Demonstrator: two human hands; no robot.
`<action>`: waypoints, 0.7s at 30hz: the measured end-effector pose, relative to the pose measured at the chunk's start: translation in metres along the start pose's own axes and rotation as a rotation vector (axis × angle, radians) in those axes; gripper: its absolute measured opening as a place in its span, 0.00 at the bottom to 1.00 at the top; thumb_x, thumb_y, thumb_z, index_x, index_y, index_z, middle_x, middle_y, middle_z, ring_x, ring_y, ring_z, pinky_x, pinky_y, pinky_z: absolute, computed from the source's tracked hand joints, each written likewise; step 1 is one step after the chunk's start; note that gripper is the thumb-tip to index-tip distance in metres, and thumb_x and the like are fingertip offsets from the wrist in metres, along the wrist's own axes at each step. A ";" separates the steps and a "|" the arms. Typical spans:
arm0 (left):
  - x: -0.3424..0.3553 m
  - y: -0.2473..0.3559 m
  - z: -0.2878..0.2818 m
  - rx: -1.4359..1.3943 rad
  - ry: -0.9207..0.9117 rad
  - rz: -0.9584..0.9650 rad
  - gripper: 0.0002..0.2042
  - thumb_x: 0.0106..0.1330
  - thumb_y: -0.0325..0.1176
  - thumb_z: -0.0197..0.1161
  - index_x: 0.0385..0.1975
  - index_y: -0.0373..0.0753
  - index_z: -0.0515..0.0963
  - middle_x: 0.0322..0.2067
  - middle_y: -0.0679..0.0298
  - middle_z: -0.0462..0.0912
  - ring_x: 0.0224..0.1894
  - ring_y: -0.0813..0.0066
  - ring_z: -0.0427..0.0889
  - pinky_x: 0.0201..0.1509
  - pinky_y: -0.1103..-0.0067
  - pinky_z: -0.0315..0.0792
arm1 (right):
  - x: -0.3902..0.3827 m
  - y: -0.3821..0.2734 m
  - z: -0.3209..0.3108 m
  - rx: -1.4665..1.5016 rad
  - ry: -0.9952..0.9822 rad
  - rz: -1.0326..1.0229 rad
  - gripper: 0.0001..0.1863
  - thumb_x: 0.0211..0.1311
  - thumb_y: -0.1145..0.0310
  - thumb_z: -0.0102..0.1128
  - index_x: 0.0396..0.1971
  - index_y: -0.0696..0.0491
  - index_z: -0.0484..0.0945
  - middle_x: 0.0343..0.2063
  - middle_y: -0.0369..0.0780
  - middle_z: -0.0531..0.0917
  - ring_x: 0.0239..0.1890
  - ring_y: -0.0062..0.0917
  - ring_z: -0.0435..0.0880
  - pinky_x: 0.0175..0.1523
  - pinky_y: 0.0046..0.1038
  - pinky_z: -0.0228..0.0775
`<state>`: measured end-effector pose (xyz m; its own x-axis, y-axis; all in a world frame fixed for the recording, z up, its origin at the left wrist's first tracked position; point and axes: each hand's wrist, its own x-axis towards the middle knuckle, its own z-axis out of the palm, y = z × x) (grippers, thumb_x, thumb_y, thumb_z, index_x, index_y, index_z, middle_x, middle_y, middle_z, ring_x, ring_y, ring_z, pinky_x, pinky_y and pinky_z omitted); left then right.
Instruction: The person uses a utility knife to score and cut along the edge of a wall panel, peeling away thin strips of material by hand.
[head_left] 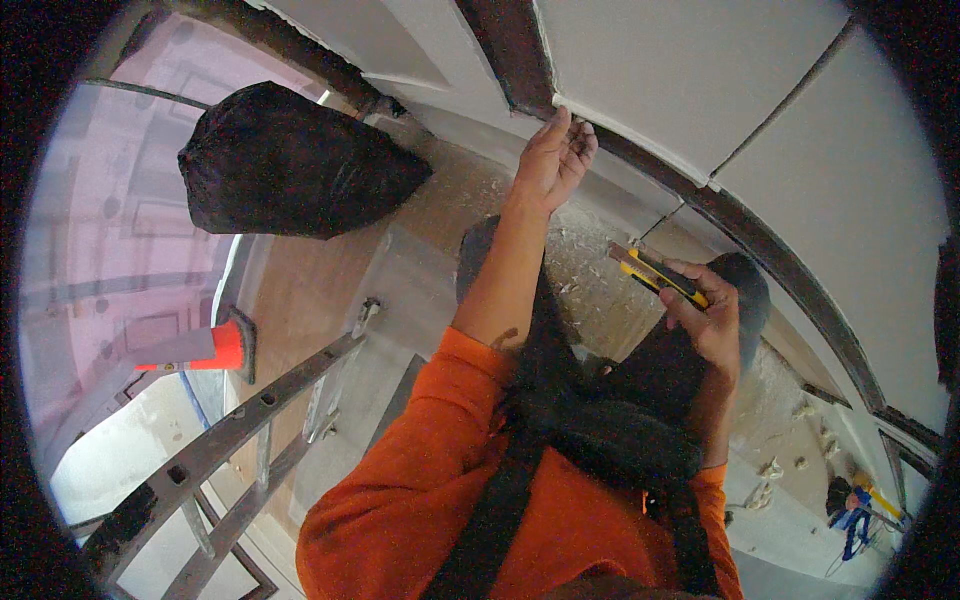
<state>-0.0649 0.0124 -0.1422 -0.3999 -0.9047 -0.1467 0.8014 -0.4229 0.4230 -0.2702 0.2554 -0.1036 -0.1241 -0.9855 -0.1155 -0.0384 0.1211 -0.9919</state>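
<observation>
Utility knife [650,272] within right grip [714,325], blade end [617,253] leftward.

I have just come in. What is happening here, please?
A person in an orange sweater holds a yellow-and-black utility knife in the right hand. The left hand is at the edge of a flat white panel, beside a long dark strip. The knife is apart from the panel. Small pale scraps lie on the brown floor.

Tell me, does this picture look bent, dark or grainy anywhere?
Head view: black corners frame a round image; the dark wall strip curves; grain speckles the dark trousers; the pinkish area at left looks washed out; the yellow knife reads fairly clearly.
</observation>
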 end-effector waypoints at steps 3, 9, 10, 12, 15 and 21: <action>-0.001 -0.005 0.002 -0.054 0.034 0.036 0.06 0.70 0.34 0.67 0.38 0.40 0.78 0.34 0.65 0.82 0.39 0.72 0.83 0.48 0.76 0.82 | -0.002 -0.005 -0.001 0.012 0.021 0.034 0.18 0.60 0.75 0.72 0.50 0.58 0.83 0.40 0.36 0.87 0.27 0.16 0.81 0.33 0.21 0.75; -0.008 -0.006 0.013 0.089 0.127 0.182 0.05 0.69 0.32 0.69 0.38 0.41 0.80 0.34 0.65 0.83 0.38 0.73 0.83 0.48 0.76 0.80 | -0.003 -0.004 -0.002 0.044 0.061 0.013 0.17 0.60 0.76 0.71 0.50 0.58 0.83 0.36 0.36 0.87 0.26 0.16 0.80 0.31 0.21 0.74; -0.011 -0.007 0.017 0.133 0.150 0.215 0.05 0.69 0.32 0.69 0.39 0.41 0.80 0.34 0.65 0.83 0.38 0.73 0.83 0.48 0.76 0.79 | -0.004 -0.007 -0.001 0.035 0.068 0.026 0.17 0.60 0.76 0.71 0.50 0.58 0.83 0.35 0.36 0.87 0.25 0.16 0.80 0.31 0.20 0.73; -0.015 -0.008 0.023 0.166 0.170 0.231 0.06 0.69 0.32 0.69 0.39 0.40 0.80 0.34 0.66 0.83 0.39 0.73 0.83 0.48 0.76 0.79 | -0.004 -0.007 -0.001 0.035 0.080 0.042 0.17 0.60 0.76 0.71 0.50 0.58 0.83 0.34 0.35 0.87 0.25 0.15 0.80 0.31 0.20 0.72; -0.017 -0.005 0.024 0.175 0.178 0.195 0.07 0.69 0.33 0.69 0.40 0.39 0.80 0.34 0.66 0.84 0.38 0.73 0.83 0.48 0.76 0.79 | -0.003 -0.007 0.000 0.054 0.081 0.053 0.17 0.60 0.76 0.71 0.50 0.58 0.83 0.33 0.35 0.86 0.25 0.15 0.79 0.31 0.20 0.72; -0.022 0.012 0.025 0.569 0.238 0.178 0.07 0.70 0.32 0.67 0.40 0.36 0.80 0.37 0.62 0.86 0.37 0.73 0.84 0.43 0.76 0.78 | -0.003 -0.008 0.002 0.063 0.077 0.027 0.17 0.61 0.76 0.71 0.50 0.58 0.83 0.35 0.36 0.87 0.25 0.16 0.80 0.31 0.20 0.73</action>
<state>-0.0581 0.0285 -0.1114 -0.1202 -0.9730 -0.1969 0.4591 -0.2304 0.8580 -0.2679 0.2568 -0.0958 -0.2001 -0.9697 -0.1404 0.0281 0.1375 -0.9901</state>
